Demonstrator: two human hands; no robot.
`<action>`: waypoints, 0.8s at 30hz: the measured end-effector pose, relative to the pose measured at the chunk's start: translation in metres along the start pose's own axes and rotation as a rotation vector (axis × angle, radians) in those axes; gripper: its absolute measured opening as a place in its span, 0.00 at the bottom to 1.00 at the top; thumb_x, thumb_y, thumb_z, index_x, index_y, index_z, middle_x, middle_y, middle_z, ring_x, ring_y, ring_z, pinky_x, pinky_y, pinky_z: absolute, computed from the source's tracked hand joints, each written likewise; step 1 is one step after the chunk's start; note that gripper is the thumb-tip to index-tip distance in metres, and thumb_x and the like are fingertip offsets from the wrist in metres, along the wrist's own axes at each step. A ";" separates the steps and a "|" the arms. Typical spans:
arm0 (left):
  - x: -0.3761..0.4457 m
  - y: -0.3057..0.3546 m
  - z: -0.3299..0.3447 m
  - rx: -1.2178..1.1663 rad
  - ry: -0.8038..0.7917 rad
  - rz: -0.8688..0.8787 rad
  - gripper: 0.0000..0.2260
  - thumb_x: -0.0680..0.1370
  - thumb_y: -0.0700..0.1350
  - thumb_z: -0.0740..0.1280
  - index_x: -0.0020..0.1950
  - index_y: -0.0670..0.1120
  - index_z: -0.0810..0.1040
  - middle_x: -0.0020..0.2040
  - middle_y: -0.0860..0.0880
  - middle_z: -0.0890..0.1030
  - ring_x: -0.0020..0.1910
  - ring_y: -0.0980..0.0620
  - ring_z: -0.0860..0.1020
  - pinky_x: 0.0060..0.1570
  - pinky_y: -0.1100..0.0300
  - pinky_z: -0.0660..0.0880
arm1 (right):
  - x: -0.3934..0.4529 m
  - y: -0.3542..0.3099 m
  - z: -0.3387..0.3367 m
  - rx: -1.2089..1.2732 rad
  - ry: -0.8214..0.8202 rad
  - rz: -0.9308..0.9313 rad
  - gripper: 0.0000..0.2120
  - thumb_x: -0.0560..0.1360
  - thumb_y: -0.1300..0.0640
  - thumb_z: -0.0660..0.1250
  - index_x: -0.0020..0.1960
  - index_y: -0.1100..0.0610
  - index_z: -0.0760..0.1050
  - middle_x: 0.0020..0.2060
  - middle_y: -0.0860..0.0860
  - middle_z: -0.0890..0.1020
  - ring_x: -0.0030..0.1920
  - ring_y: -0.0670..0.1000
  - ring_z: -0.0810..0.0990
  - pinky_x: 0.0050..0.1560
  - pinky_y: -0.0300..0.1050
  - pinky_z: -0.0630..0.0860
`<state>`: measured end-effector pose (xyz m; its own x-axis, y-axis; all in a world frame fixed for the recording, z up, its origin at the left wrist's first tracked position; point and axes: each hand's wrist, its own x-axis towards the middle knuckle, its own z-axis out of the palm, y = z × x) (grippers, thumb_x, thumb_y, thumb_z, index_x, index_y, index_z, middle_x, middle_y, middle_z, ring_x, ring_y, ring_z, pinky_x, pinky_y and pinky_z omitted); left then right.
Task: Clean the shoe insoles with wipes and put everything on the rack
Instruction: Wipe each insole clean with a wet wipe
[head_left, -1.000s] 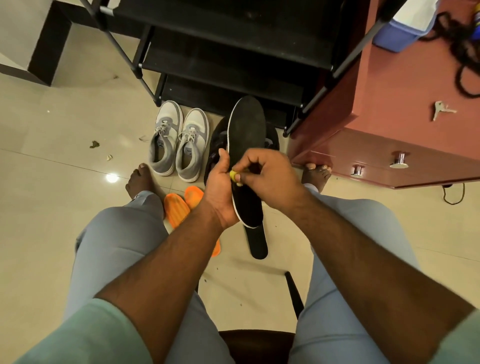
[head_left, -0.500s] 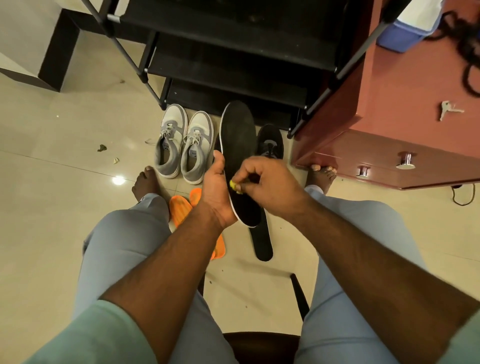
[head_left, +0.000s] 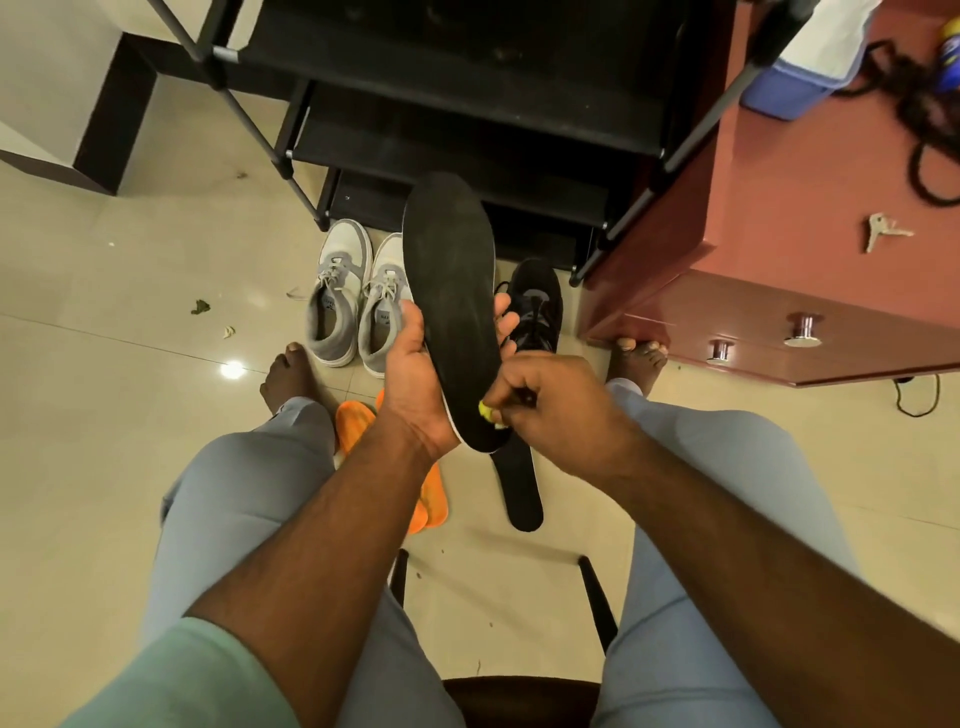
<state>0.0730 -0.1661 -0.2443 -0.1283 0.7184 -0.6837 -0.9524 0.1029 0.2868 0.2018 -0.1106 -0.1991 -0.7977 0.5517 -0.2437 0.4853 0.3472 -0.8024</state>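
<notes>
Insole (head_left: 457, 312) over glossy tiled floor (head_left: 130, 415), black rack (head_left: 467, 130), perhaps dusty.

black insole (head_left: 457, 312) upright — spare insole (head_left: 522, 488) floored

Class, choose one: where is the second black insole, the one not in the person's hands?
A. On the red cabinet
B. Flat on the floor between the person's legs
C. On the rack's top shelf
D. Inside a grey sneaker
B: the second black insole lies flat on the floor tiles, below the held insole gripped by the left hand.
</notes>
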 end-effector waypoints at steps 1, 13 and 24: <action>0.000 -0.003 0.001 0.007 -0.003 0.000 0.36 0.80 0.68 0.46 0.64 0.41 0.78 0.60 0.42 0.82 0.59 0.46 0.81 0.67 0.49 0.70 | 0.001 0.001 0.001 0.003 0.038 0.013 0.08 0.69 0.71 0.70 0.40 0.60 0.80 0.39 0.51 0.81 0.41 0.46 0.79 0.44 0.41 0.78; -0.005 -0.005 0.006 0.082 -0.097 0.063 0.29 0.81 0.58 0.51 0.72 0.40 0.71 0.70 0.37 0.72 0.67 0.40 0.74 0.62 0.45 0.75 | 0.030 0.009 -0.006 0.430 0.367 0.383 0.12 0.71 0.70 0.70 0.43 0.53 0.79 0.46 0.46 0.81 0.51 0.44 0.79 0.55 0.40 0.77; -0.007 0.033 0.006 -0.038 -0.140 0.155 0.29 0.75 0.62 0.59 0.67 0.43 0.76 0.63 0.40 0.76 0.63 0.40 0.74 0.70 0.45 0.67 | 0.027 0.002 -0.023 -0.149 0.216 0.054 0.11 0.72 0.64 0.71 0.54 0.56 0.80 0.51 0.50 0.80 0.52 0.46 0.76 0.56 0.40 0.73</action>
<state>0.0442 -0.1641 -0.2262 -0.2375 0.8124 -0.5326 -0.9343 -0.0409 0.3542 0.1898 -0.0771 -0.1949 -0.6818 0.7161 -0.1494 0.5856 0.4120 -0.6981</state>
